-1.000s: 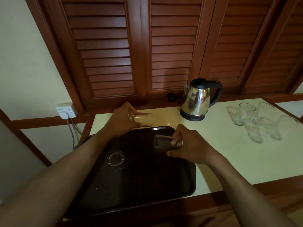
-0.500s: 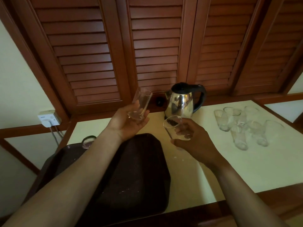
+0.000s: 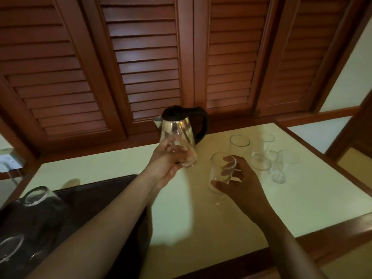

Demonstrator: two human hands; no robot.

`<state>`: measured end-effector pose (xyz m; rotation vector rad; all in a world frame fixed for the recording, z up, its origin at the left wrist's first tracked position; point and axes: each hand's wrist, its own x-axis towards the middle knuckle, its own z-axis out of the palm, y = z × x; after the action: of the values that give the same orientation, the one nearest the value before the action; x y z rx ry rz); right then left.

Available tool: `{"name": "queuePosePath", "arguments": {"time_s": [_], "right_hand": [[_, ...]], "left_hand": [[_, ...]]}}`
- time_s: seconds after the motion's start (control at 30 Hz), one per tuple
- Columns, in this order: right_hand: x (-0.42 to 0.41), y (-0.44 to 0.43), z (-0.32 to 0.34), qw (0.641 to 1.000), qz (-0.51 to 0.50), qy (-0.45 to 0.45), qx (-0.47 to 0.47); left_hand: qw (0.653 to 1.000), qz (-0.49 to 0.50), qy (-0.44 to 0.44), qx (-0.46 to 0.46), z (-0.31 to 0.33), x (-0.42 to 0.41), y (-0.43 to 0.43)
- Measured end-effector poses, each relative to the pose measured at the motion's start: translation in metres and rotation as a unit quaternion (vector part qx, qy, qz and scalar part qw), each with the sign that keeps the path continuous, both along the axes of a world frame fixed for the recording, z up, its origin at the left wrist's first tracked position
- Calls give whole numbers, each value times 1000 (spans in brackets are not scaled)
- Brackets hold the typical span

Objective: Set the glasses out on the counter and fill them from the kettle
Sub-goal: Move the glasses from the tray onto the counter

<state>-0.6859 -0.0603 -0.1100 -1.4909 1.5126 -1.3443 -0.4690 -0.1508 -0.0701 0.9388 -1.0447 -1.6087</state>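
Just right of the frame's centre, the right hand [image 3: 241, 184] grips the right-hand glass [image 3: 218, 168], thumb across its lower wall and fingers curled round the far side. The glass stands mouth up with its long axis close to vertical. Its base is low over the pale counter [image 3: 302, 198], but the thumb hides whether it has touched down. Just to its right and a little further up the frame stand the set-out glasses [image 3: 239, 143], a loose cluster of four or so, upright and close together. The placing that appears to be in hand therefore turns on a short drop straight down, with the free spot lying on the near-left side of that cluster. The left hand [image 3: 163, 166] sits at centre frame with its fingers wrapped round the left-hand glass [image 3: 185, 154]. That glass is held clear of the counter and tilted, mouth toward the upper left and base toward the lower right, and it overlaps the steel kettle [image 3: 181, 121] behind it. The right hand is the nearer to the cluster, so its glass probably lands first, and the left-hand glass needs righting before it goes down. At lower left the dark tray [image 3: 100, 190] holds two more tray glasses [image 3: 37, 196], apparently mouth down, so setting-out is unfinished and no filling has begun.
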Motion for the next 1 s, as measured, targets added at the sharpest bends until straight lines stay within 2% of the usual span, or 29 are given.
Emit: {"name": "queuePosePath", "arguments": {"time_s": [0.13,0.3,0.43,0.67,0.77,1.0], "right_hand": [[-19,6,-16,1000,-13,9,14],[-30,10,-33,999,-12,32,19],[-30,12,-39,999,-25,41,11],[-32,8,-47,999,-32,33,13],[-34,6,-50,999,-32,33,10],[-34,-4,-56,999,-8,40,4]], "left_hand": [[990,59,-124,-35,-32,-35,-14],[975,45,-206,-74,-63,-59,-26],[968,57,-231,-81,-75,-72,-33],[972,47,-205,-107,-81,-86,-44],[959,41,-240,-142,-83,-92,-45],[950,26,-256,-177,-92,-94,-53]]}}
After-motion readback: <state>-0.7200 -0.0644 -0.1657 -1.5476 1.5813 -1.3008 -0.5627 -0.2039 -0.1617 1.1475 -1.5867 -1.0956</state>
